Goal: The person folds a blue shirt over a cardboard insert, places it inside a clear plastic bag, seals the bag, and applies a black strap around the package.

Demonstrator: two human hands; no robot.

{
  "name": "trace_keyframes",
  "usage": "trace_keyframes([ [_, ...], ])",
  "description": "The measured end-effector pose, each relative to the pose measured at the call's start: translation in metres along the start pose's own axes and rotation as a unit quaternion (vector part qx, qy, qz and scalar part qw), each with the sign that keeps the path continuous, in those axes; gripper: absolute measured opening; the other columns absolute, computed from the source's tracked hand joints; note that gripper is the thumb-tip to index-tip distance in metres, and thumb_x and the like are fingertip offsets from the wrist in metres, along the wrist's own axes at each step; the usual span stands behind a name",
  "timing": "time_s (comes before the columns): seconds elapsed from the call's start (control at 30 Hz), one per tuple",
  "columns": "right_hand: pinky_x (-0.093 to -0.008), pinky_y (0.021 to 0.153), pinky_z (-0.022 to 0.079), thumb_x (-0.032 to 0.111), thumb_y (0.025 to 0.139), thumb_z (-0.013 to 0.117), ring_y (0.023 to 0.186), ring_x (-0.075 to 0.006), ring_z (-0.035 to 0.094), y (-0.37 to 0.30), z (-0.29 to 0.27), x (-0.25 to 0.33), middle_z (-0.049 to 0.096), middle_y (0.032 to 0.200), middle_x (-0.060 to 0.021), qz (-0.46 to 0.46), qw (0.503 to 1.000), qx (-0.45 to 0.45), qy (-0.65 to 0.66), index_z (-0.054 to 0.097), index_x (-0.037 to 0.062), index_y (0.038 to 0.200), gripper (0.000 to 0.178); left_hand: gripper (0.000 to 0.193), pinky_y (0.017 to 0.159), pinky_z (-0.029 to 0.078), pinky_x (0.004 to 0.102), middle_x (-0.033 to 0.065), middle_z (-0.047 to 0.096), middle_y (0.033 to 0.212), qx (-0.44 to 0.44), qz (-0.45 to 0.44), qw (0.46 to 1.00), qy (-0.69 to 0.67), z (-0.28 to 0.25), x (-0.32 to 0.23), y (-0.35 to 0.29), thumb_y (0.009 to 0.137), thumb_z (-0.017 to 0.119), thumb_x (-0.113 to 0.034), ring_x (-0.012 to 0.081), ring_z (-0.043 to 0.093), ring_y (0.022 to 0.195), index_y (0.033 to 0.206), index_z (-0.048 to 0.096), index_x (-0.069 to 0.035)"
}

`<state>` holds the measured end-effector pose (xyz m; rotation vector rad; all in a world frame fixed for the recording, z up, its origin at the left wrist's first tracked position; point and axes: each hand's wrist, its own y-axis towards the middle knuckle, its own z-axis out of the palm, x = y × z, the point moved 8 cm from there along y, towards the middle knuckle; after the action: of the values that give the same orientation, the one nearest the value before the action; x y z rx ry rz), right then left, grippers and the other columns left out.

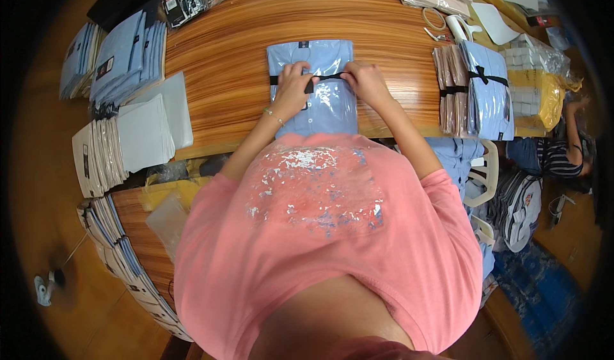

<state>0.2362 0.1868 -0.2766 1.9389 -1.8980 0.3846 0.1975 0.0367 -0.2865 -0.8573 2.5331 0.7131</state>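
Note:
In front of me on the table lies a folded light blue shirt [332, 107] in clear plastic, perhaps the top one of a stack. A black ribbon [330, 76] runs across its upper half. On the left part of the ribbon, my left hand [291, 91] is closed, fingertips pinched together, with a short black end hanging by them. My right hand [366, 86] pinches the ribbon near the shirt's right edge. Between the two hands the ribbon is stretched over the plastic. Whether it is knotted, I cannot tell.
At the right edge stand a ribbon-tied blue shirt bundle [489, 94], a beige packaged stack [451, 91] and a white handheld tool [459, 28]. Blue shirt stacks [118, 65] and white sheets [144, 133] lie left. Beyond the right edge, another person [556, 158] is partly visible.

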Motion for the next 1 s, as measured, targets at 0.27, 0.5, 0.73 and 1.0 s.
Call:
trace_keyframes([
  [0.27, -0.0443, 0.067, 0.046, 0.03, 0.081, 0.059, 0.079, -0.0337, 0.061, -0.015, 0.036, -0.057, 0.063, 0.077, -0.0138, 0.151, 0.988, 0.034, 0.025, 0.065, 0.0063, 0.082, 0.024, 0.017, 0.079, 0.041, 0.035, 0.0111, 0.059, 0.095, 0.082, 0.067, 0.97, -0.22, 0.024, -0.035, 0.028, 0.086, 0.056, -0.015, 0.0242, 0.054, 0.088, 0.082, 0.062, 0.001],
  [0.5, -0.0419, 0.065, 0.046, 0.03, 0.081, 0.061, 0.073, -0.0328, 0.06, -0.025, 0.022, -0.071, 0.063, 0.072, -0.013, 0.154, 0.981, 0.062, 0.096, 0.066, 0.006, 0.081, 0.025, 0.021, 0.072, 0.043, 0.0334, 0.0093, 0.06, 0.083, 0.107, -0.011, 0.963, -0.247, 0.06, -0.026, 0.037, 0.084, 0.059, -0.021, 0.0213, 0.057, 0.077, 0.092, 0.06, -0.002],
  [0.73, -0.0412, 0.076, 0.042, 0.015, 0.079, 0.059, 0.095, -0.0281, 0.053, -0.009, -0.005, -0.031, 0.059, 0.098, -0.0089, 0.034, 0.992, -0.082, 0.094, 0.068, 0.0119, 0.087, 0.012, 0.019, 0.072, 0.039, 0.0385, 0.013, 0.063, 0.083, 0.123, -0.05, 0.974, -0.183, 0.081, -0.016, 0.034, 0.084, 0.057, -0.02, 0.0303, 0.058, 0.075, 0.089, 0.066, -0.005],
  [1.0, -0.044, 0.074, 0.039, 0.019, 0.082, 0.057, 0.091, -0.0275, 0.053, -0.008, 0.0, -0.044, 0.059, 0.095, -0.0085, -0.018, 0.999, -0.016, -0.029, 0.064, 0.0087, 0.086, 0.013, 0.023, 0.063, 0.047, 0.0278, 0.0087, 0.065, 0.075, 0.097, -0.099, 0.924, -0.357, 0.08, -0.008, 0.04, 0.092, 0.048, -0.018, 0.0155, 0.06, 0.066, 0.09, 0.063, 0.0],
])
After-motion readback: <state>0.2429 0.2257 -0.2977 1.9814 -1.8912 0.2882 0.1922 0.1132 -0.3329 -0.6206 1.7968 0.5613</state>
